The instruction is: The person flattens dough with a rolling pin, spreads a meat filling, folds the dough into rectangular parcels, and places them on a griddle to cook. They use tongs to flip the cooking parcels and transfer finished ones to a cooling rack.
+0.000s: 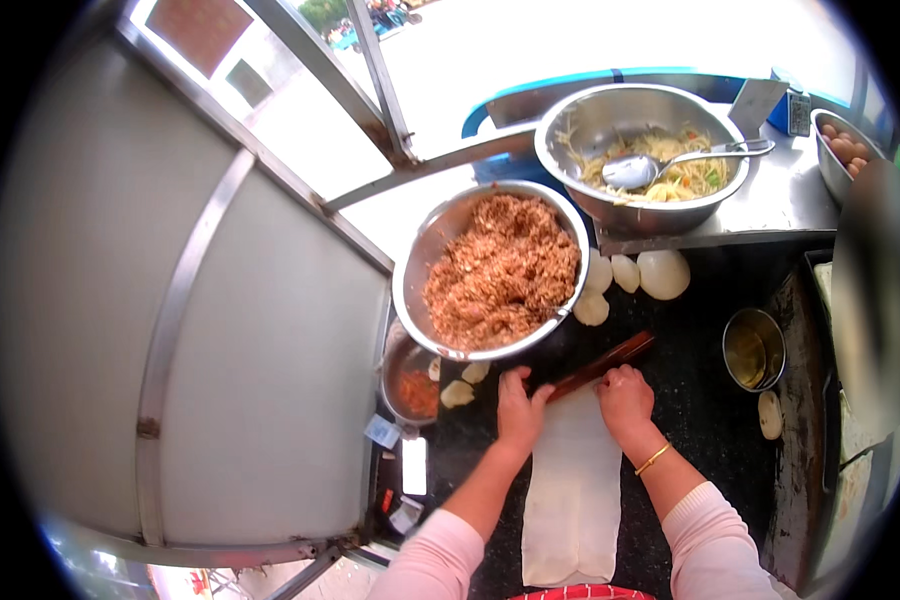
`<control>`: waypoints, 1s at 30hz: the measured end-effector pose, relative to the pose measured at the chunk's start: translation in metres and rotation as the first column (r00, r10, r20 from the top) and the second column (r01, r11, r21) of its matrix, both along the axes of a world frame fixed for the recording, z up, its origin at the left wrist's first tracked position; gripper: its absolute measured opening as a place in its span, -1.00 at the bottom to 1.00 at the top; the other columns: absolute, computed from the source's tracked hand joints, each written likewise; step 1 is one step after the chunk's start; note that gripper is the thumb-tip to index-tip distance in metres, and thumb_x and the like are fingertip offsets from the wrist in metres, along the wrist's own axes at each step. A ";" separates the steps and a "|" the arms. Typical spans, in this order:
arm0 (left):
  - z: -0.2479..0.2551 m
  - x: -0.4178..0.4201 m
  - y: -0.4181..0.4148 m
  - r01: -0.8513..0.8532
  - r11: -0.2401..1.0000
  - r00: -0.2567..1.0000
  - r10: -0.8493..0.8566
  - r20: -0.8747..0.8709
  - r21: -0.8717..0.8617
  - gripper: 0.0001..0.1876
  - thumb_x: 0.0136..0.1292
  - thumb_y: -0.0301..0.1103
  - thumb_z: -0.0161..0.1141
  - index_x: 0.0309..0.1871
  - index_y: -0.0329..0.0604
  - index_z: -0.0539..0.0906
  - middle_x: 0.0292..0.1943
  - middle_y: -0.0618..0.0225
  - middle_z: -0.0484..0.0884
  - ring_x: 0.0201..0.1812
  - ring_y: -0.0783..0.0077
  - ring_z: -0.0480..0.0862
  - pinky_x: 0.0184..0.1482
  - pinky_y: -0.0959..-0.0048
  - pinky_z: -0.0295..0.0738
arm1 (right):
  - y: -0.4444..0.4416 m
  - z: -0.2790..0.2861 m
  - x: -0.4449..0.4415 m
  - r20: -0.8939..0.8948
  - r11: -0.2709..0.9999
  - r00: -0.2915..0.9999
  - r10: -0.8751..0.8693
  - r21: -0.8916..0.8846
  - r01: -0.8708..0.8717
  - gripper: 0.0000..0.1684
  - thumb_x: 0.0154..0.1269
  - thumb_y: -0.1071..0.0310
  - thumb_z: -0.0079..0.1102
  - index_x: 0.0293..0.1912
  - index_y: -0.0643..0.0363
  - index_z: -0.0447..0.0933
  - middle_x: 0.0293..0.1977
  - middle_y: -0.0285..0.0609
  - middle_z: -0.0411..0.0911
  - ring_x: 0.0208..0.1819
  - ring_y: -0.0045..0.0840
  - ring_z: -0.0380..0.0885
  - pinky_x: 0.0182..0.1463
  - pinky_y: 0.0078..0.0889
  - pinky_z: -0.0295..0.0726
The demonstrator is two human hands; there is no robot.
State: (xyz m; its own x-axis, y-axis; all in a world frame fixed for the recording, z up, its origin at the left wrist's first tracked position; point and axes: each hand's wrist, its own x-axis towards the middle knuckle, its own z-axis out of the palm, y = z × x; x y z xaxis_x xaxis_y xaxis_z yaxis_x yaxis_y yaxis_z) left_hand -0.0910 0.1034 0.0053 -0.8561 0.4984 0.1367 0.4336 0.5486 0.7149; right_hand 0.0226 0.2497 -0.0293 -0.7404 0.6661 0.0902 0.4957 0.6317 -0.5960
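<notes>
A long, flat sheet of white dough (pixel 572 487) runs from the counter's near edge up to a dark red wooden rolling pin (pixel 604 365). The pin lies at a slant across the far end of the dough. My left hand (pixel 521 411) is at the far left corner of the sheet, thumb and fingers apart, with the thumb by the pin's near end. Curled fingers of my right hand (pixel 626 401) pinch the far right corner of the dough, close beside the pin. Its fingertips are partly hidden.
A steel bowl of reddish filling (pixel 502 270) stands ahead, beside dough rounds (pixel 664 274). Behind are a bowl of shredded vegetables (pixel 645 161) with a spoon and a bowl of eggs (pixel 844 146). An oil cup (pixel 754 350) sits right, before a griddle edge (pixel 791 420). A metal panel (pixel 270 360) bounds the left.
</notes>
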 end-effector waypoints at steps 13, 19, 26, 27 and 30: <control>0.009 -0.008 0.010 -0.012 0.895 0.997 0.046 0.065 -0.445 -0.54 0.04 -0.09 0.49 -0.11 -0.25 0.67 -0.09 -0.04 0.69 -0.04 -0.08 0.69 0.03 0.13 0.58 | 0.010 -0.010 -0.016 0.079 0.999 0.997 -0.014 -0.034 0.017 -0.89 0.13 0.37 0.21 -0.33 0.15 0.62 -0.21 0.01 0.61 -0.07 -0.08 0.59 -0.08 -0.01 0.64; -0.012 -0.019 0.013 0.133 0.921 0.986 -0.161 -0.046 -0.365 -0.57 0.12 -0.32 0.36 0.04 -0.27 0.51 -0.02 -0.09 0.64 0.05 -0.13 0.65 0.08 0.03 0.58 | 0.013 0.015 -0.010 -0.025 0.978 0.994 0.108 -0.179 -0.111 -0.89 0.16 0.33 0.29 -0.33 0.13 0.57 -0.28 -0.04 0.65 -0.16 -0.10 0.62 -0.11 -0.12 0.60; -0.018 -0.026 0.006 0.217 0.929 0.923 -0.295 -0.248 -0.299 -0.94 0.16 -0.46 0.20 -0.30 -0.16 0.65 -0.22 0.03 0.70 -0.15 -0.05 0.69 -0.12 0.08 0.57 | 0.022 -0.017 0.003 -0.329 0.796 0.944 0.022 -0.565 -0.215 -0.91 0.24 0.44 0.32 -0.26 0.18 0.58 -0.43 -0.30 0.61 -0.37 -0.58 0.57 -0.24 -0.50 0.53; -0.006 -0.025 0.008 0.280 0.928 0.960 -0.277 0.047 -0.244 -0.92 0.17 -0.47 0.23 -0.25 -0.17 0.62 -0.25 0.04 0.69 -0.17 0.02 0.69 -0.15 0.15 0.55 | 0.023 -0.019 0.008 -0.370 0.719 0.927 -0.055 -0.659 -0.220 -0.93 0.26 0.47 0.32 -0.28 0.18 0.58 -0.43 -0.36 0.60 -0.37 -0.65 0.55 -0.26 -0.56 0.51; 0.018 -0.009 -0.017 0.333 0.943 0.904 -0.317 0.286 -0.010 -0.87 0.24 -0.41 0.24 -0.19 -0.21 0.56 -0.33 0.12 0.67 -0.23 0.15 0.68 -0.18 0.25 0.53 | 0.006 0.012 0.037 -0.435 0.642 0.897 -0.075 -0.710 -0.290 -0.91 0.30 0.56 0.28 -0.25 0.18 0.56 -0.40 -0.43 0.54 -0.36 -0.78 0.46 -0.27 -0.69 0.45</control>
State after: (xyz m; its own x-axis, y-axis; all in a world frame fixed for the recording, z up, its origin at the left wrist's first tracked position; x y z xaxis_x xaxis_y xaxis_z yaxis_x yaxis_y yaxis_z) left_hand -0.0998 0.0866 0.0236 -0.6447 0.7552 -0.1188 0.3841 0.4544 0.8038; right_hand 0.0595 0.2553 -0.0173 -0.8276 0.5523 -0.1006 0.0630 -0.0867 -0.9942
